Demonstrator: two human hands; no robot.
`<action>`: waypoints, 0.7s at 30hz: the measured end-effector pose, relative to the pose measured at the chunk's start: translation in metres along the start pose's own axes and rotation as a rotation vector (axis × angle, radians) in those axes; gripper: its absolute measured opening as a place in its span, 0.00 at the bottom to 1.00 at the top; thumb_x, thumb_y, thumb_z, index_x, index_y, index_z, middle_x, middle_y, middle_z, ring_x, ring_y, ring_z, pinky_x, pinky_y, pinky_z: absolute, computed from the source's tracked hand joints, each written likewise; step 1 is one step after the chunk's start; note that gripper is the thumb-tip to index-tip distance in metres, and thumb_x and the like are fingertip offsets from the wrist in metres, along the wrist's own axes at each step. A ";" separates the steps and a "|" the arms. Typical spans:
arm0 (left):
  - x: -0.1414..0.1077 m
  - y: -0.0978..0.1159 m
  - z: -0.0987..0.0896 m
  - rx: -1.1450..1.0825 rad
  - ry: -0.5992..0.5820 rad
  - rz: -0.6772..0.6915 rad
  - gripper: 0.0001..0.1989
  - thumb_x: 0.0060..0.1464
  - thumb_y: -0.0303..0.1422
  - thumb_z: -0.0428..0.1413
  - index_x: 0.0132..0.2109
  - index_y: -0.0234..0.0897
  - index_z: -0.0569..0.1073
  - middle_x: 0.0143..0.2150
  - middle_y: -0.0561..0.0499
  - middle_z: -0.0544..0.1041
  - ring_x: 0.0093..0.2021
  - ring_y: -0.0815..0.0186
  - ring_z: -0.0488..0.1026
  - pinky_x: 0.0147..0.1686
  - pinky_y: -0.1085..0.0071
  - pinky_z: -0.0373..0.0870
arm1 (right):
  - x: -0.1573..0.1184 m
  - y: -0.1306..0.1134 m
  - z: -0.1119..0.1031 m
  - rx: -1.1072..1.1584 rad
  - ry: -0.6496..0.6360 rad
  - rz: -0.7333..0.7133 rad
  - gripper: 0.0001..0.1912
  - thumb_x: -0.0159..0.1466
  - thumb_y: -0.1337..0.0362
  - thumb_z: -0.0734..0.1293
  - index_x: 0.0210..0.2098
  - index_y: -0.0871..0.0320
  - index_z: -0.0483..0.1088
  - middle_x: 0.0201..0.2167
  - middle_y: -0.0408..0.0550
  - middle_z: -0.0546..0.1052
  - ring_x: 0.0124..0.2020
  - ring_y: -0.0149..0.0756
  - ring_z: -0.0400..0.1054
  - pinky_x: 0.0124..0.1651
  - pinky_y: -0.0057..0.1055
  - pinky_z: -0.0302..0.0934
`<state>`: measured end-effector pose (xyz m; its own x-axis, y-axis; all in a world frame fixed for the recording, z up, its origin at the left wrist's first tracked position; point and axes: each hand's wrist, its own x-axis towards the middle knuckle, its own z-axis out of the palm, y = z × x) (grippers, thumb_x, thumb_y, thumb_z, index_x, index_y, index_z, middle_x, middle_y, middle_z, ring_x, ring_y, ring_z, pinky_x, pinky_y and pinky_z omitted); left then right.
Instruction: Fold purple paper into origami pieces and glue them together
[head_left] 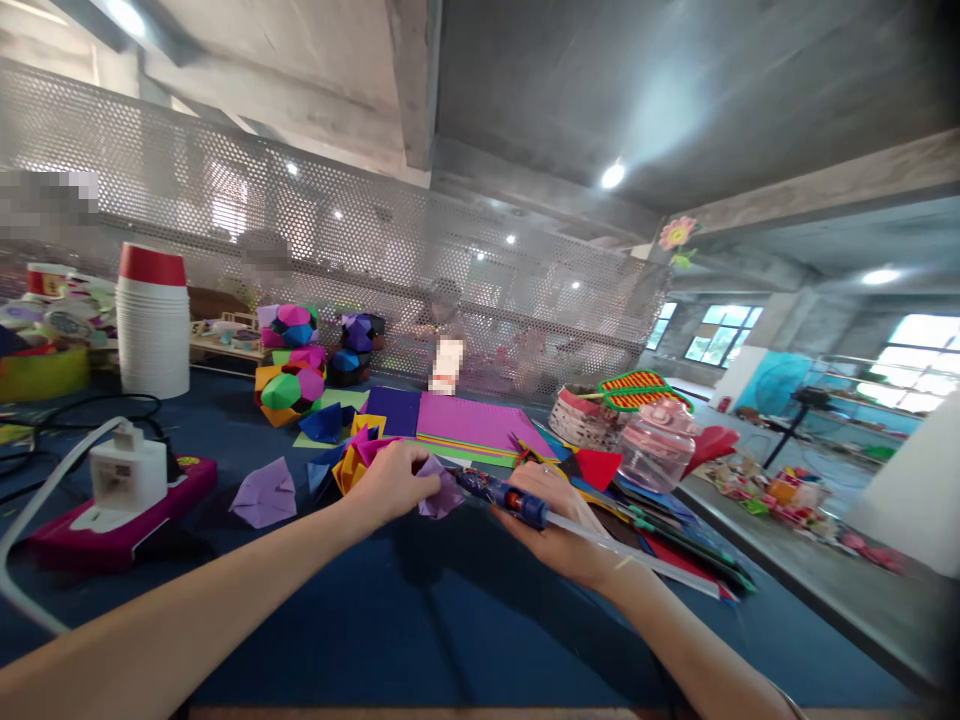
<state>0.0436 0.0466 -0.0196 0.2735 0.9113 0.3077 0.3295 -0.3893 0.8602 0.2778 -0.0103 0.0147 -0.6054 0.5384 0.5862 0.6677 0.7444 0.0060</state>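
Note:
My left hand (397, 485) pinches a folded purple paper piece (442, 490) above the dark blue table. Just behind that hand, a yellow and pink folded-paper cluster (356, 462) shows; whether the fingers touch it I cannot tell. My right hand (551, 515) is wrapped round a dark blue glue gun (499, 490), its nozzle pointing left at the purple piece. A long translucent glue stick (622, 552) sticks out of the gun's back end, over my right wrist. Another purple folded piece (264, 493) lies to the left of my left hand.
A magenta power strip (176, 500) with a white plug (127, 470) and cable sits left. Stacked paper cups (154, 320), finished paper balls (292, 390) and coloured sheets (472, 420) stand behind. At right are a clear jar (656, 450), a basket (581, 415) and paper scraps.

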 end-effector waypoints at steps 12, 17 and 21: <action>0.001 0.000 -0.002 0.038 -0.007 0.017 0.09 0.42 0.30 0.52 0.28 0.33 0.77 0.24 0.51 0.77 0.27 0.64 0.74 0.23 0.74 0.61 | -0.001 0.000 0.000 -0.048 0.004 -0.002 0.09 0.67 0.61 0.63 0.31 0.57 0.66 0.28 0.46 0.72 0.32 0.36 0.65 0.37 0.33 0.57; 0.003 -0.001 -0.003 0.077 0.030 0.038 0.09 0.43 0.30 0.52 0.27 0.34 0.77 0.25 0.51 0.76 0.27 0.64 0.72 0.24 0.74 0.61 | -0.002 0.000 0.000 -0.052 -0.002 -0.004 0.08 0.67 0.61 0.63 0.32 0.57 0.67 0.29 0.47 0.73 0.33 0.36 0.66 0.37 0.33 0.57; 0.003 0.000 -0.004 0.098 0.044 0.042 0.08 0.42 0.30 0.52 0.26 0.34 0.76 0.23 0.53 0.74 0.26 0.65 0.70 0.23 0.74 0.58 | -0.002 -0.002 -0.002 -0.060 -0.004 -0.002 0.10 0.68 0.61 0.62 0.30 0.57 0.66 0.27 0.46 0.72 0.31 0.35 0.65 0.36 0.32 0.57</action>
<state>0.0405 0.0497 -0.0166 0.2495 0.8979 0.3626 0.4060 -0.4369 0.8026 0.2784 -0.0131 0.0151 -0.6082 0.5390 0.5827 0.6916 0.7201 0.0558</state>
